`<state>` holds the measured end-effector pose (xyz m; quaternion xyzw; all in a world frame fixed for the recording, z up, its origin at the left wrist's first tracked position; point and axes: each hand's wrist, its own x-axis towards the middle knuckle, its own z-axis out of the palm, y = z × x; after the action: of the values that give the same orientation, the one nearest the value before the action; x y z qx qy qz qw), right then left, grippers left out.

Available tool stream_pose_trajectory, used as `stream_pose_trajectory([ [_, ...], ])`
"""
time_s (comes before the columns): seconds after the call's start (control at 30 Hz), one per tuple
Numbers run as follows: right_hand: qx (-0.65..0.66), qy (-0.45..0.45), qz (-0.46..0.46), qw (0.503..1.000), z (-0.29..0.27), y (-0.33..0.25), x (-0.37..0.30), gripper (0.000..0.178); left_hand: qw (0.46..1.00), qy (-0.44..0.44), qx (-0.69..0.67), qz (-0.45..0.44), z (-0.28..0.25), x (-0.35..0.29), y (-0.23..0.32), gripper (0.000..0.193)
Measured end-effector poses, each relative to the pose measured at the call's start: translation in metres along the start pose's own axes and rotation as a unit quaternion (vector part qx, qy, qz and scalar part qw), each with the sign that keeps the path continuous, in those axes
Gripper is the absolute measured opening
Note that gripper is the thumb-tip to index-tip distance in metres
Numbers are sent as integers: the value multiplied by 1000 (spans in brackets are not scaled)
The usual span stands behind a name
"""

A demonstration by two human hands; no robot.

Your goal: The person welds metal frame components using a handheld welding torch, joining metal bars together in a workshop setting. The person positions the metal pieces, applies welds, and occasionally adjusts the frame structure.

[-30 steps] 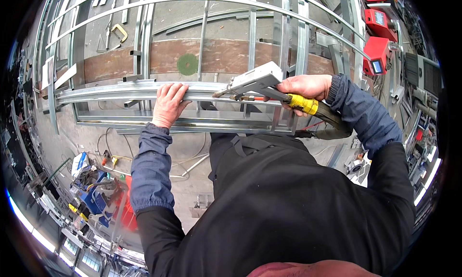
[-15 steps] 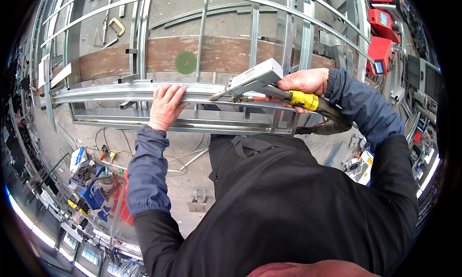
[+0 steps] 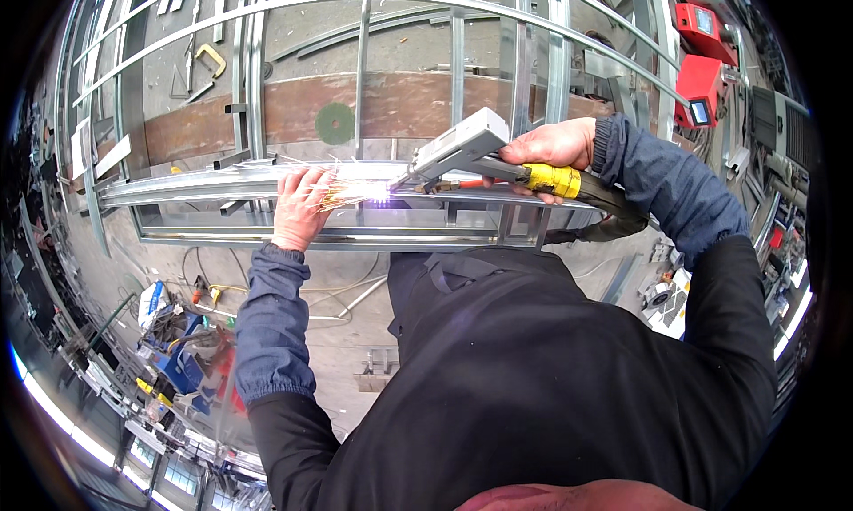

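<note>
The right hand (image 3: 555,151) is gripping the handle of a boxy grey torch (image 3: 462,147), its fingers closing around the yellow wrap (image 3: 553,180), while the bare left hand (image 3: 298,211) is lying over the metal rail (image 3: 178,189); whether it is pressing down or only resting, the picture is not showing. The torch is reaching from the right hand toward the left, and its tip is ending between the two, where a bright flash (image 3: 378,192) is lighting the rail and sparks (image 3: 351,194) are spraying onto the left fingers. Working well here is probably calling for a wider gap: bracing the rail farther left, or wearing a glove, would be sparing that hand while holding the metal steady. The right wrist is needing to be guiding the tip at one even angle and an unhurried pace, since lingering on one spot could be burning through what is looking like thin metal. Behind the right hand, the dark cable (image 3: 626,213) is bending sharply, so giving it slack would be preventing a tug on the tip.
</note>
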<state>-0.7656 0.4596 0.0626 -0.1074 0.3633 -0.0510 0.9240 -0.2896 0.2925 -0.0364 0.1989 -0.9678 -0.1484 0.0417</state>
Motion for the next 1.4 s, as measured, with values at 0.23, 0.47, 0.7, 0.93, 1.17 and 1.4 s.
stream_pose_trajectory([
  [0.23, 21, 10, 8, 1000, -4, 10, 1, 63, 1000, -8, -11, 0, -3, 2, -1, 69],
  [0.47, 14, 28, 14, 999, -8, 17, 0, 60, 1000, -19, -5, -4, -4, 2, -1, 68],
  [0.7, 24, 22, 10, 999, -8, 20, -3, 56, 1000, -19, -12, -3, -3, 1, -3, 68],
  [0.93, 17, 38, 5, 999, -7, 24, -6, 59, 1000, -18, -10, -9, -3, 2, 0, 66],
  [1.17, 21, 18, -72, 997, 0, 56, -27, 55, 998, -53, -6, -30, -13, 10, 9, 66],
  [1.4, 7, 110, -296, 949, 56, 134, -112, 43, 994, -78, -24, -68, -43, 23, 41, 63],
])
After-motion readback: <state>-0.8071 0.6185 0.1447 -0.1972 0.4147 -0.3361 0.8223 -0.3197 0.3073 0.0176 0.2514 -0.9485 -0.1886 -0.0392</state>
